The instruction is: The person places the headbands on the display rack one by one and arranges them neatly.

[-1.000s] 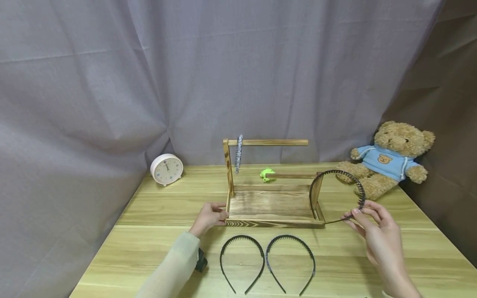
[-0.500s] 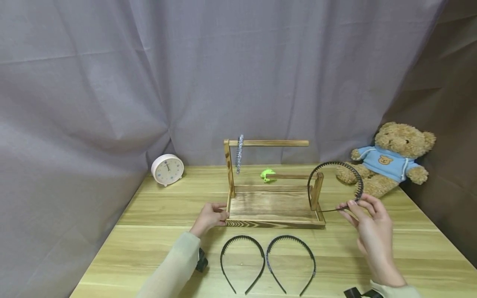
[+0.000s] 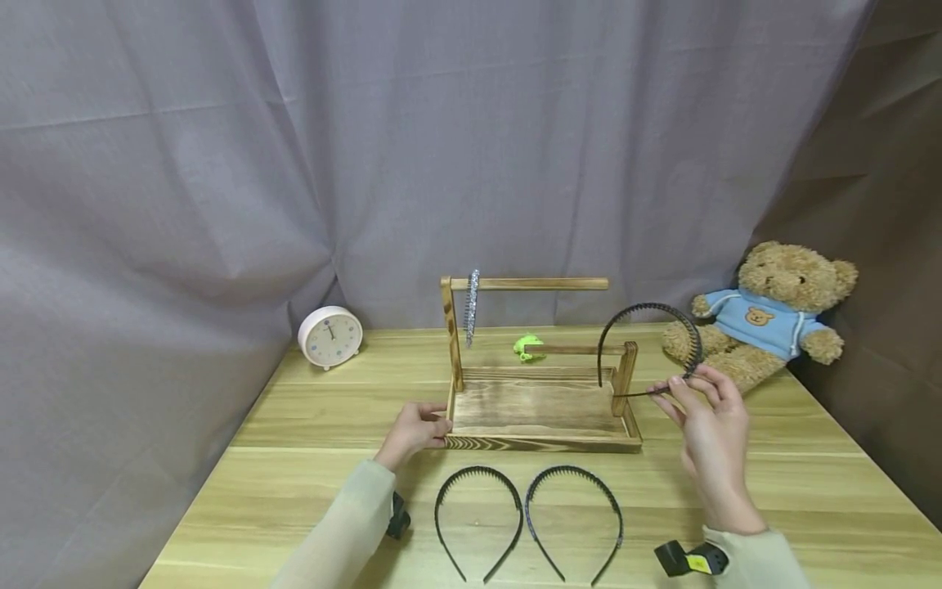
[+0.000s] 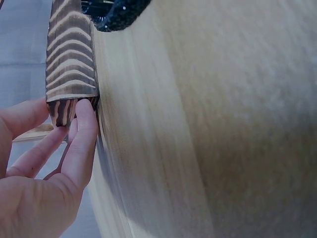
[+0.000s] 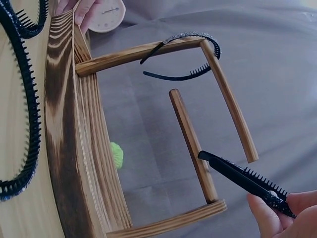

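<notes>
My right hand (image 3: 710, 438) pinches a black toothed headband (image 3: 651, 306) near one end, its arch upward. It overlaps the rack's lower right post in the head view; in the right wrist view its near arm (image 5: 233, 173) crosses the short bar (image 5: 188, 139). My left hand (image 3: 415, 429) grips the front left corner of the wooden rack (image 3: 545, 444), thumb and fingers on either side of it. A glittery silver headband (image 3: 473, 307) hangs from the rack's long upper bar (image 3: 552, 284), near the left post. Two more headbands, a left one (image 3: 478, 469) and a right one (image 3: 570, 469), lie flat before the rack.
Behind the rack lies a small bright green object (image 3: 527, 345). A white round clock (image 3: 330, 336) stands at the back left. At the back right sits a teddy bear (image 3: 765, 319) in a blue top. Grey curtain (image 3: 456, 147) hangs behind the table.
My right hand has moved left and away from me, raising the headband from the rack's front right corner toward the short bar's post. My left hand has stayed at its corner.
</notes>
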Demonstrator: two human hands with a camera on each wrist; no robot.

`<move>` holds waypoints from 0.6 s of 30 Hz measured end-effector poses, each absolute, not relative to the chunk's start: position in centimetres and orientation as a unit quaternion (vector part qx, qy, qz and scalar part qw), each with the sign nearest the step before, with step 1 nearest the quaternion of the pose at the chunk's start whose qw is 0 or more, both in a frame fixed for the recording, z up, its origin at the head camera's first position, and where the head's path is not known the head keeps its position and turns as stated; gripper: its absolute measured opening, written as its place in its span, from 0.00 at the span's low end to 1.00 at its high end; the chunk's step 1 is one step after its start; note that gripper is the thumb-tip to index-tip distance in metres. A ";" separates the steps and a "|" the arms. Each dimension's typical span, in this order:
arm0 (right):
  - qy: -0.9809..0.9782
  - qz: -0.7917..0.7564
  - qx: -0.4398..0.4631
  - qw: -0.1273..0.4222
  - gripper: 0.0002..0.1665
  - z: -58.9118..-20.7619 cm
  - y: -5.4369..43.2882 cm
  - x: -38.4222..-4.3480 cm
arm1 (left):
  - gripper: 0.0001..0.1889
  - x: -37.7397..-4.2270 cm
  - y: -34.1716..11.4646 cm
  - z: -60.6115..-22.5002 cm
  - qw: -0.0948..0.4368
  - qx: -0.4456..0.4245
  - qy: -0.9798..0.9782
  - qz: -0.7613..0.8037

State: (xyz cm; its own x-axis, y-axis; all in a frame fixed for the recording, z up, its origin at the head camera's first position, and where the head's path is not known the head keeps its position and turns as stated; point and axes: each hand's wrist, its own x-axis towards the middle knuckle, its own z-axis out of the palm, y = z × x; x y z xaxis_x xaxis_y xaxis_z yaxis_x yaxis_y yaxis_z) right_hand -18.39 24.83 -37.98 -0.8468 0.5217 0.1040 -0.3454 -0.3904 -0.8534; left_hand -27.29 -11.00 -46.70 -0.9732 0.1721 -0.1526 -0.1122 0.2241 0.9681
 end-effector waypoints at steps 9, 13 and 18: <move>-0.483 0.828 -0.082 0.271 0.14 -37.8 24.1 -19.4 | 0.24 -27.5 -11.0 -47.0 0.110 0.019 0.774 0.623; -0.475 0.832 -0.080 0.274 0.14 -37.9 24.0 -19.7 | 0.24 -27.4 -11.1 -47.0 0.111 0.021 0.775 0.621; -0.474 0.833 -0.083 0.274 0.13 -37.9 23.9 -20.2 | 0.24 -27.4 -11.1 -46.9 0.112 0.017 0.776 0.620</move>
